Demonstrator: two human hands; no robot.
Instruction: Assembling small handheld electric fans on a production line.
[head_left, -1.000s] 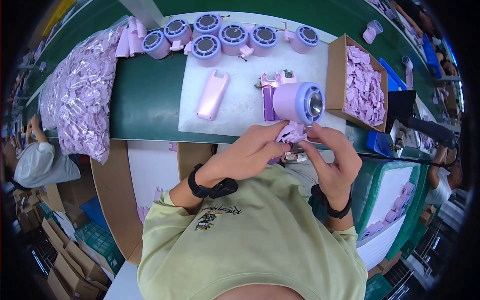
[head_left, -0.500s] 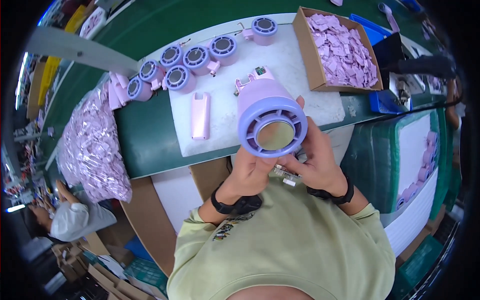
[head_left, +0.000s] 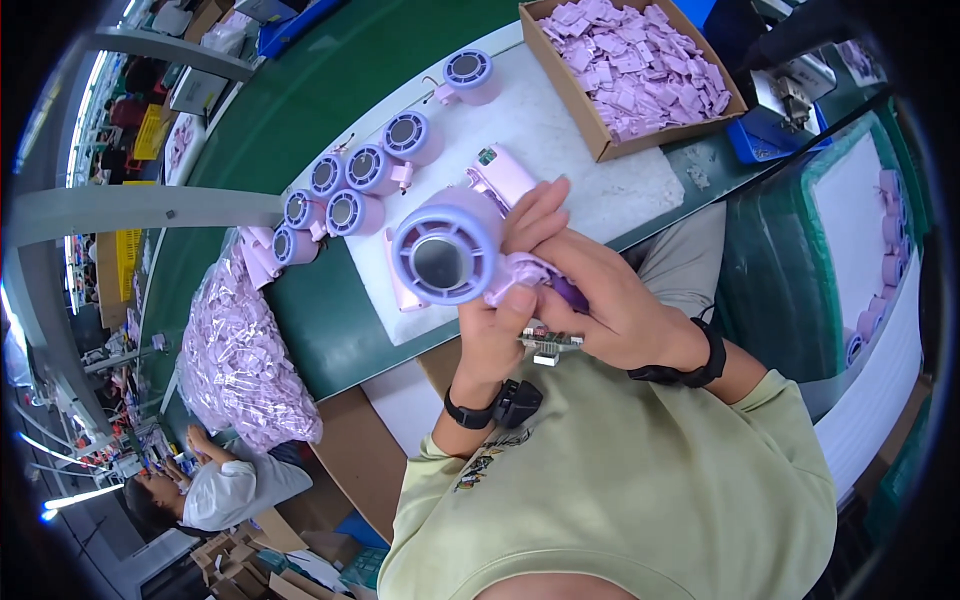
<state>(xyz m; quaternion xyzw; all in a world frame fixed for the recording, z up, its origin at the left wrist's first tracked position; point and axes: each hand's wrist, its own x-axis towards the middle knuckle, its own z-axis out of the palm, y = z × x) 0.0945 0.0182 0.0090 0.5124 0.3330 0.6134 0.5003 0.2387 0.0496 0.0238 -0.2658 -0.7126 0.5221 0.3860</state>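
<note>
A lilac hair-dryer-like housing (head_left: 440, 255), with a spoked ring and a grey metallic disc at its front, tilts up over the bench. My left hand (head_left: 490, 345) grips it from below. Beside it, my right hand (head_left: 625, 310) holds a lilac handle part (head_left: 525, 275), its upper fingers stretched along the housing. Between my hands hangs a small circuit board (head_left: 550, 342) with a white connector; which fingers bear it is hidden. Another small green board (head_left: 487, 156) shows at the housing's far arm. A flat lilac cover (head_left: 397, 275) lies mostly hidden behind the housing.
Several similar lilac housings (head_left: 367, 170) stand on the white mat (head_left: 640, 190) and the green bench. A cardboard box (head_left: 600, 145) of small lilac pieces is at the far right. Left is a plastic bag (head_left: 240, 365) of lilac parts. Another person (head_left: 235, 490) sits at the lower left.
My view has turned. The housing has swung to the left, apart from my right hand's fingertips. A lilac handle part now shows between my hands, and my right fingers have stretched out.
</note>
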